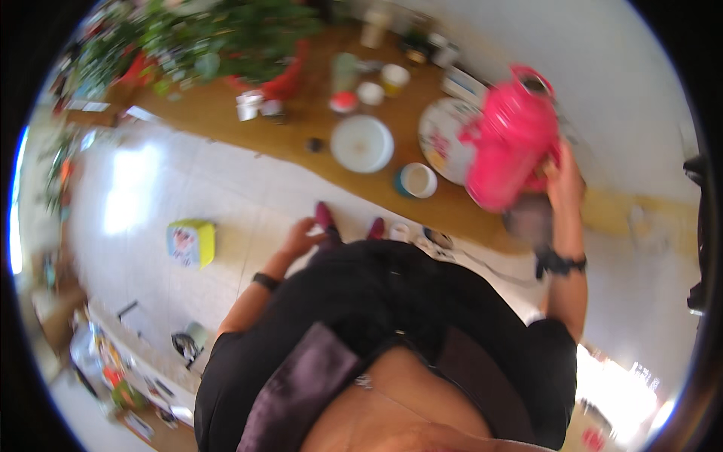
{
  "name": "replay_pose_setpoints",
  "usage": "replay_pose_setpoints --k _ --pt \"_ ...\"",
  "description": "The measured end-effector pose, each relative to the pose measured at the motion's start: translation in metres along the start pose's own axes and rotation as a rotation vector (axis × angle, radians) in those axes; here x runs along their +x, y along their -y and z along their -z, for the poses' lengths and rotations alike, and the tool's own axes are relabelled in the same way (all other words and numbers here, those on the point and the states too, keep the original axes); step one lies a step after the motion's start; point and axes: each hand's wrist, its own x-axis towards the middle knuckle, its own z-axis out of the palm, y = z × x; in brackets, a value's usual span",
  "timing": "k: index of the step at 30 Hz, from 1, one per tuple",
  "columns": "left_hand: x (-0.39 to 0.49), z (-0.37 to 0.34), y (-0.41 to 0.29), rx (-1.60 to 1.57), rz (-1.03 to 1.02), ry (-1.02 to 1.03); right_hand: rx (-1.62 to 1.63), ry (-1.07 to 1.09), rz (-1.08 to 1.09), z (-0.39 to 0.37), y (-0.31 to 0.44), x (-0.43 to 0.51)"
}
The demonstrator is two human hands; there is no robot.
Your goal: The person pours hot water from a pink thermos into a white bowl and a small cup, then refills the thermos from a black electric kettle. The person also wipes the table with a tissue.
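My right hand (563, 175) is shut on the handle of a bright pink vacuum flask (511, 141), which is tilted above the right end of a wooden table (271, 138). The flask's open mouth points toward the wall. Behind it a round floral plate or tray (440, 135) is partly covered. A blue-and-white cup (417, 181) stands near the table edge, beside a pale round dish (361, 144). My left hand (302, 234) hangs at my side above the floor, apart from the table; its fingers are slightly curled and blurred, and nothing shows in it.
Leafy plants in red pots (282, 73) stand on the table's left part. Jars and a red-lidded container (343, 101) are farther back, with a white box (463, 85) by the wall. A yellow-green bin or stool (192, 243) stands on the tiled floor. A cable (497, 271) runs below the table.
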Motion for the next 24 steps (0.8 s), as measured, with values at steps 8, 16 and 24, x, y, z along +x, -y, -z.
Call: replay_pose_setpoints --k 8,16,24 --pt "-0.024 0.004 0.015 0.045 0.099 -0.022 0.435 -0.106 0.058 -0.024 -0.029 0.027" --pt "-0.026 -0.003 0.040 -0.025 0.206 -0.009 0.443 -0.185 0.057 -0.042 -0.074 0.023" --pt "-0.012 0.005 0.040 0.132 0.171 0.149 0.314 -0.198 0.127 -0.022 -0.097 0.020"
